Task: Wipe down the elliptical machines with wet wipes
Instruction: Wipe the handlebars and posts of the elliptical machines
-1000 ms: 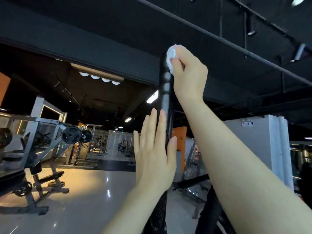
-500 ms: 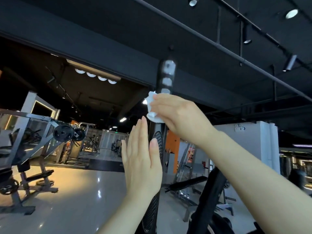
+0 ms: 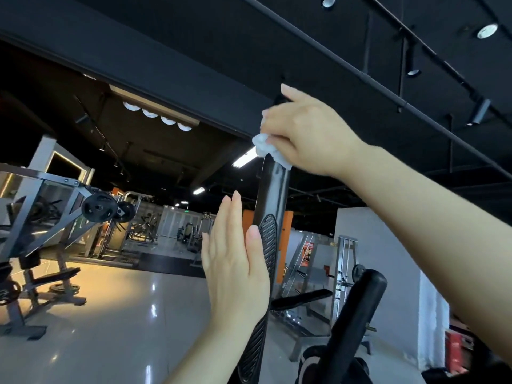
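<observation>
Both hands [image 3: 238,275] and forearms are bare, no sleeves or jewellery.

Glossy pale floor [image 3: 116,328], light-streaked, warm orange glow at left. Grey plate-loaded machine [image 3: 50,217] stands on it at far left, feet on the tiles; a weight plate [image 3: 59,287] lies flat beside its base. Dark floor mat [image 3: 166,261] lies further back, more machines behind it. Flat bench [image 3: 302,299] stands at right of centre, near a white partition
</observation>
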### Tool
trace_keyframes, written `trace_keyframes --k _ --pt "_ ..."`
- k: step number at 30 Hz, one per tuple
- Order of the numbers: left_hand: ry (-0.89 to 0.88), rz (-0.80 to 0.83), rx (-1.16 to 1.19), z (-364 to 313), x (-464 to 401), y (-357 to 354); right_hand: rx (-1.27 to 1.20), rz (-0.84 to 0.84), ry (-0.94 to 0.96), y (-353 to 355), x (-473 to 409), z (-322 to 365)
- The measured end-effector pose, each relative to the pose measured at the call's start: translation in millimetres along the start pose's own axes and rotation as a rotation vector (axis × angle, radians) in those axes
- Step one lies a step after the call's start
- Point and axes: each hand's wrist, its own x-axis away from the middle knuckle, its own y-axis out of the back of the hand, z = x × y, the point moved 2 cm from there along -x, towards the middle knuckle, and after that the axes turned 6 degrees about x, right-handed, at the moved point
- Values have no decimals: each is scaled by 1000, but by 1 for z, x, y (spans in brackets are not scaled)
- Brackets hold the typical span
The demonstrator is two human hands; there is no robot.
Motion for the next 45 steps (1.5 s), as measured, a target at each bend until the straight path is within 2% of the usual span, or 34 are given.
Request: trace_keyframes --k 3,7,10,13,16,19,21,24,26,31,36,39,42,45 --pt "45 -4 17 0 2 1 -196 73 55 4 30 37" --pt "125 20 67 6 9 3 -310 44 136 0 73 85" --pt "121 51 81 6 16 7 -187 9 220 2 67 79" --pt "103 39 115 5 16 12 14 10 267 9 31 44" --pt "95 26 171 3 9 20 213 7 219 21 -7 -2" --pt "95 39 212 5 2 26 295 157 117 28 -30 -26" --pt "112 58 242 9 1 28 249 274 51 25 -33 -12" --pt "127 84 304 16 4 31 128 360 32 16 -13 25" --pt "127 110 330 19 6 34 97 359 72 12 8 50" --pt "120 174 423 23 12 51 -74 237 162 11 53 115" --pt "150 247 578 16 19 65 -193 393 266 15 92 150" --pt "212 294 631 18 26 67 -197 477 307 24 80 135" --pt "292 316 684 24 36 70 -88 407 275 36 51 93" --pt "362 261 737 34 46 74 11 378 236 41 39 72"
